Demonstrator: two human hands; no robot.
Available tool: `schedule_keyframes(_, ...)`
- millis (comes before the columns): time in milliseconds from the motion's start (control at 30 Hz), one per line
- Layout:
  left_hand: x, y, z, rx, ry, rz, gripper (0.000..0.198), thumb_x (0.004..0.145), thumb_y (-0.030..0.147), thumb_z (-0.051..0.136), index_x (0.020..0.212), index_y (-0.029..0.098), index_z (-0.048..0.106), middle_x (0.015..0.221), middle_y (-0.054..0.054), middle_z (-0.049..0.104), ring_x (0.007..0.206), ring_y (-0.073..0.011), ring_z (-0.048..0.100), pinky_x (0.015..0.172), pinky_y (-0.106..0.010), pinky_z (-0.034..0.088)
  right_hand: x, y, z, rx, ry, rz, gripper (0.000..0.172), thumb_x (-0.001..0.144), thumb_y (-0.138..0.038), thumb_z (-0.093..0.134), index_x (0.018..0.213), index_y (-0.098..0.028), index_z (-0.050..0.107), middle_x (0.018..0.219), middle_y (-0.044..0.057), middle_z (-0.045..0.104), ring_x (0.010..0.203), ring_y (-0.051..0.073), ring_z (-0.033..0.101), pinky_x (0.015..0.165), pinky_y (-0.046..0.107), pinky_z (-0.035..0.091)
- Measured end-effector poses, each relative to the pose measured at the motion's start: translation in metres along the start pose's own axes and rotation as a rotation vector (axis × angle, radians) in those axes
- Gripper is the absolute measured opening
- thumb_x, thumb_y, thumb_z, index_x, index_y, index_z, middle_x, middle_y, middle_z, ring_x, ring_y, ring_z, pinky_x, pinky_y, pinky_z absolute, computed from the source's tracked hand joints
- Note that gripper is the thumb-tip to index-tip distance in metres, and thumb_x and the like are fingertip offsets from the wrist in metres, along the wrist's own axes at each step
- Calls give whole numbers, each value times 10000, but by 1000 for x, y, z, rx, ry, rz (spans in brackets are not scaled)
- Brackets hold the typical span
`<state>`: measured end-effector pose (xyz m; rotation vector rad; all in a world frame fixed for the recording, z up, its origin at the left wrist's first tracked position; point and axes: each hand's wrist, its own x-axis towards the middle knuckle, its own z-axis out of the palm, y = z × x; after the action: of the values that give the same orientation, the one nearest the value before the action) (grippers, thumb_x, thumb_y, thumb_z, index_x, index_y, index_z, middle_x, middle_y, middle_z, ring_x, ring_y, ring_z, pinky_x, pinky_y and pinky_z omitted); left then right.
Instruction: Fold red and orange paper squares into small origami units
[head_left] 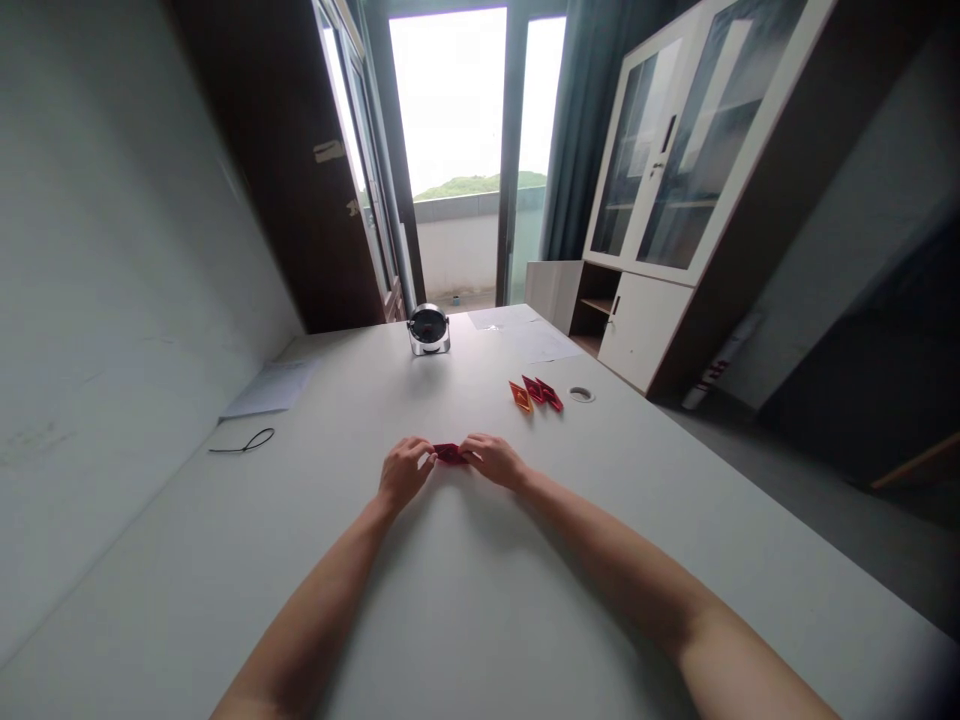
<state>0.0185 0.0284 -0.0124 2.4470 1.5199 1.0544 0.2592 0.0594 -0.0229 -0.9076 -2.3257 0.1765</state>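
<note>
A small dark red folded piece (449, 454), which looks like paper, lies low over the white table (450, 580) between my two hands. My left hand (406, 468) pinches its left end with thumb and fingers. On the other side, my right hand (491, 458) has its closed fingertips on the right end. Farther back to the right, an orange folded piece (520, 396) sits beside two red folded pieces (542, 392), close together.
A round metal-framed device (430, 328) stands at the table's back. A black cord loop (251, 441) and paper sheets (270, 388) lie at left. More sheets (544, 341) are at the back right, near a round table hole (581, 395).
</note>
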Motion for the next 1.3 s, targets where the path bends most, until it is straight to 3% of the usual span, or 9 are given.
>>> schedule_keyframes(100, 1, -4, 5, -113, 5, -80, 164, 911, 301, 559, 873, 235, 705, 954, -62, 692, 904, -213, 627, 830, -332, 482, 3, -7, -5, -64, 24, -83, 144, 981, -195, 536, 969, -216, 678, 1024, 63, 681, 959, 180, 600, 838, 292, 493)
schedule_keyframes(300, 4, -17, 21, -521, 65, -381, 276, 890, 403, 537, 810, 185, 687, 753, -31, 674, 715, -181, 611, 693, -278, 462, 4, -11, -10, -172, 73, -135, 129, 984, -191, 530, 942, -208, 651, 1137, 93, 647, 1066, 217, 565, 872, 354, 511)
schedule_keyframes(733, 6, -23, 32, -869, 303, -622, 254, 800, 414, 623, 775, 162, 630, 712, -15, 642, 637, -136, 572, 647, -247, 446, 4, -15, -14, -300, 106, -247, 168, 995, -136, 466, 1001, -188, 626, 1145, 100, 632, 1074, 230, 548, 881, 383, 483)
schedule_keyframes(933, 10, -33, 27, -1173, 405, -756, 251, 748, 402, 665, 797, 165, 601, 747, -28, 651, 656, -144, 605, 659, -272, 491, 4, -16, -18, -350, 105, -215, 169, 977, -105, 467, 1013, -179, 614, 1122, 102, 629, 1079, 235, 533, 898, 390, 461)
schedule_keyframes(1100, 13, -39, 16, -1337, 440, -746, 231, 756, 386, 645, 786, 198, 514, 963, -85, 697, 876, -217, 677, 770, -362, 535, 6, -11, -14, -357, 45, -185, 193, 899, -67, 533, 1031, -175, 624, 1173, 108, 621, 1158, 262, 503, 917, 405, 449)
schedule_keyframes(1300, 12, -32, 11, -1172, 311, -649, 244, 836, 386, 502, 676, 227, 408, 607, 19, 519, 611, -145, 567, 682, -308, 503, 4, 2, -4, -377, -44, -17, 116, 906, -98, 576, 918, -187, 648, 967, 115, 683, 1067, 280, 546, 913, 421, 414)
